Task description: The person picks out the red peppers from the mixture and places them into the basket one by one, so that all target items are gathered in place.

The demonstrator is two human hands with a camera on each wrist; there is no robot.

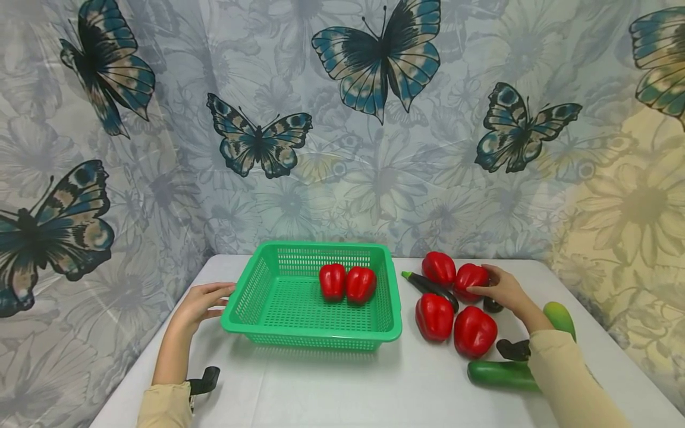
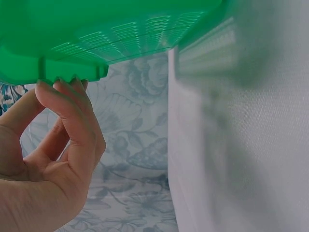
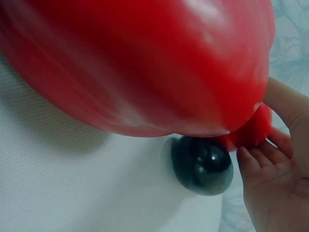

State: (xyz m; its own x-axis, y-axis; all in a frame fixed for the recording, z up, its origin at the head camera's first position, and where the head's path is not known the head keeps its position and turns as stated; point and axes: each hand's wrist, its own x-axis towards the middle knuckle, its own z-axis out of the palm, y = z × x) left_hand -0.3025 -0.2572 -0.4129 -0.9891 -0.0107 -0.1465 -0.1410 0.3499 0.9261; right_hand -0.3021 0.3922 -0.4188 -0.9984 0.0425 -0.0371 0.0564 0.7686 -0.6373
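Note:
At the left end of a green plastic basket point(image 1: 316, 341), my left hand point(image 1: 200, 305) touches the rim with its fingertips; the left wrist view shows these loosely bent fingers point(image 2: 72, 113) right against the rim's underside. Two red bell peppers point(image 1: 332, 282) lie inside the basket. To its right, my right hand point(image 1: 505, 290) holds a red bell pepper point(image 1: 470, 280), thumb on the near side and fingers behind. In the right wrist view this pepper point(image 3: 258, 126) is partly hidden by a larger-looking bell pepper point(image 3: 145, 63) close to the camera.
More red bell peppers point(image 1: 434, 317) lie around the held one. A long dark eggplant point(image 1: 423, 284) rests between them, and another dark, rounded vegetable point(image 1: 492, 305) sits below the right hand. A dark green cucumber point(image 1: 503, 375) and a lighter green vegetable point(image 1: 559, 318) lie by the right sleeve.

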